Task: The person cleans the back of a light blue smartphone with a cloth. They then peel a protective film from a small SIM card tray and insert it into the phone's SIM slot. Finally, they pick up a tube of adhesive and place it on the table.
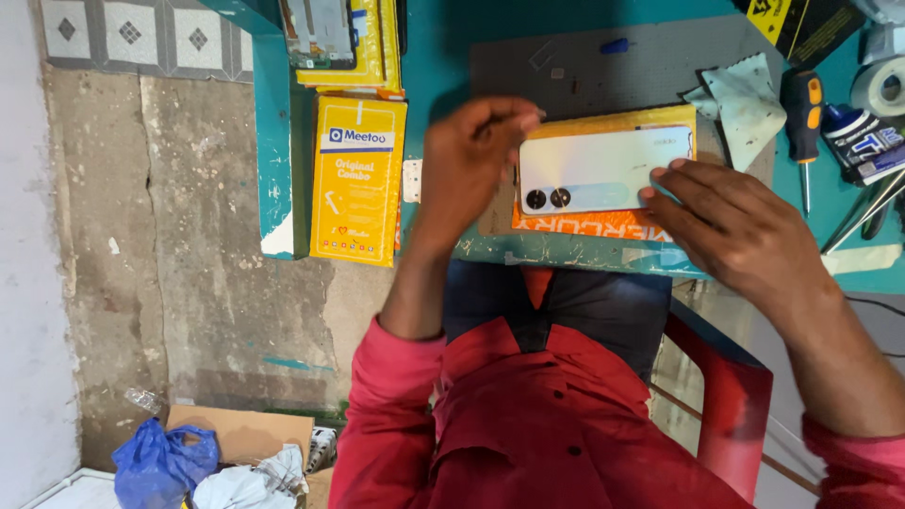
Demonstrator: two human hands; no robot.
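Note:
A pale white phone (603, 170) lies back-up, its two round lenses at the left end, on an orange and yellow flat package (584, 224) near the teal table's front edge (566, 253). My left hand (476, 160) curls over the phone's left end, fingertips closed at its upper corner. My right hand (731, 226) comes in from the right, its fingertips on the phone's lower right corner. Red sleeves cover both my arms.
A grey mat (613, 61) lies behind the phone, with a crumpled cloth (745, 99), a black and orange screwdriver (803, 108) and a tape roll (881, 85) to the right. Yellow boxes (358, 179) lie at left. Below are a red chair (726, 396) and a blue bag (160, 462).

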